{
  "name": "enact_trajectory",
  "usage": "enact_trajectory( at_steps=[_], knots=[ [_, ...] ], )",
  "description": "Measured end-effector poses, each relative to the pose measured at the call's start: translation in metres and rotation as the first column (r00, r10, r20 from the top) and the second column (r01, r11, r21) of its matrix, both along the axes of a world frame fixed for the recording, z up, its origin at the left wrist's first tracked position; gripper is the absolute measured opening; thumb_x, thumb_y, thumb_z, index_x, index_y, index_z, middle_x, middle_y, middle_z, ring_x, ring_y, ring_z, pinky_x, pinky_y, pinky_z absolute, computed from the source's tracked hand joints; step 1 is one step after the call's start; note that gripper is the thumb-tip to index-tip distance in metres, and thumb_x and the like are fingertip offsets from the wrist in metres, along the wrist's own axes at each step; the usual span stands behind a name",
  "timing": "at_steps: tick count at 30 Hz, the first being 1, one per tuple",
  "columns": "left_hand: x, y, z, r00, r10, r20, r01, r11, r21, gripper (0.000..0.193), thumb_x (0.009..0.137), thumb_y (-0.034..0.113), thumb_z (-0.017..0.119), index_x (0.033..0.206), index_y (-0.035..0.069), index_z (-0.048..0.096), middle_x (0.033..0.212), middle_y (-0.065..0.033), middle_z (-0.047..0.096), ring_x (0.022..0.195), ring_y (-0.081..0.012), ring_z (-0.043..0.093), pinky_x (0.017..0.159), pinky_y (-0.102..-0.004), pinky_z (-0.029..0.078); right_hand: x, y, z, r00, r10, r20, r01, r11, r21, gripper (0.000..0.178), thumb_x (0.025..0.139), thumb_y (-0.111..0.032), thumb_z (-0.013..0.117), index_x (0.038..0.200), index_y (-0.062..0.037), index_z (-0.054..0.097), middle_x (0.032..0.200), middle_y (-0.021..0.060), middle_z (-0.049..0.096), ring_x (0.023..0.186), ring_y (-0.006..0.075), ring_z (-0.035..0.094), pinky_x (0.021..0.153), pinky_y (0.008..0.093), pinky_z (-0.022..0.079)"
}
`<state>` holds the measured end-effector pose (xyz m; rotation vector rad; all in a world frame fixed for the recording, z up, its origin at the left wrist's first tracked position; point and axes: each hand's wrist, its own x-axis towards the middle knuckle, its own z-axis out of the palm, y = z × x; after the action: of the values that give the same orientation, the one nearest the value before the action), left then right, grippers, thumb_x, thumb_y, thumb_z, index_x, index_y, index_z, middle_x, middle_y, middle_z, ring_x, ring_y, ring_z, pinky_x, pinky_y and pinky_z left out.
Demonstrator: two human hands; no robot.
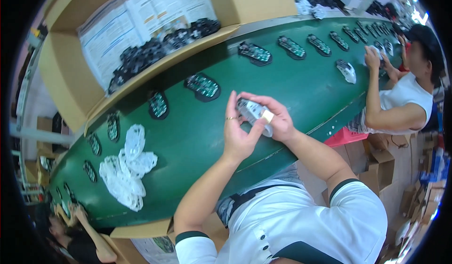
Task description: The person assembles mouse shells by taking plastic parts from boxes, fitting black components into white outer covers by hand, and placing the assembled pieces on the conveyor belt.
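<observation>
Above the green work surface I hold a pale grey and white computer mouse shell (249, 109) between both hands. My left hand (238, 134) is closed on its near left side, with a ring on one finger. Wrapped around the right side is my right hand (281, 122), its thumb by a small yellowish patch (267, 116) on the shell. The mouse is tilted, and my fingers hide its underside. The closest part on the surface is a black mouse base with a green circuit board (202, 86), just beyond my left hand.
Several similar bases line the green belt (188, 146). A cardboard box (245, 2) of black parts stands along its far side. Clear plastic bags (125, 170) lie left. A white mouse (347, 71) sits near a co-worker (400, 94) at right; another person (70, 235) works lower left.
</observation>
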<state>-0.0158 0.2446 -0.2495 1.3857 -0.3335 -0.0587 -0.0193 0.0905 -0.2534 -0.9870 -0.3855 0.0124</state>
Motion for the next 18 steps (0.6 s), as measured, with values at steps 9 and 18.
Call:
enact_trajectory(
  at_steps=[9,18],
  knots=[
    [0.009,-0.007,-0.023,0.983,0.025,-0.18,-0.065,0.974,-0.217,0.061,0.105,0.008,0.057,0.159,0.001,0.028,0.149,-0.0133,0.046,0.132,-0.022,0.052,0.107,-0.0343,0.046,0.02,0.011,-0.002,0.987,-0.084,-0.139,0.067,0.99,-0.124,0.038,0.103,-0.007,0.054,0.139,0.0029,0.062,0.127,0.0111,0.071,0.117,0.016,0.065,0.103,0.0316,0.052],
    [0.001,0.001,-0.026,0.985,0.105,-0.134,-0.121,0.985,-0.121,0.056,0.105,0.01,0.055,0.156,0.006,0.032,0.146,-0.0134,0.048,0.129,-0.0231,0.054,0.104,-0.0361,0.048,0.011,-0.015,0.016,0.795,-0.326,0.512,0.591,0.608,-0.53,0.041,0.094,-0.006,0.059,0.134,-0.0013,0.065,0.142,0.0193,0.061,0.128,0.0338,0.061,0.11,0.0416,0.048]
  ],
)
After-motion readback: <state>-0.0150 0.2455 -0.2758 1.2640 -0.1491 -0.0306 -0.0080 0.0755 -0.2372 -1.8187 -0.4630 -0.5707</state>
